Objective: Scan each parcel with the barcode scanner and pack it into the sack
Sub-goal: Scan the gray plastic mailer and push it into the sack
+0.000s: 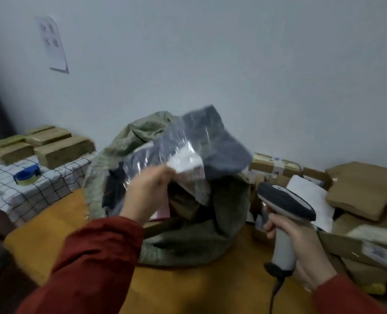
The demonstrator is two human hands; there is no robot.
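My left hand (147,191) grips a grey plastic-wrapped parcel (210,141) with a white label, holding it blurred above the mouth of the olive-green sack (188,241). The sack stands open on the yellow table (52,236), and brown parcels show inside it. My right hand (301,248) grips the handle of the grey barcode scanner (287,200), to the right of the sack. The scanner's dark head points left toward the sack, and its cable hangs down below the handle.
A heap of brown cardboard parcels (360,196) lies at the right. At the left, a checked cloth (29,186) carries several wrapped brown blocks (58,148) and a blue tape dispenser (27,174). A paper sheet (52,44) hangs on the wall.
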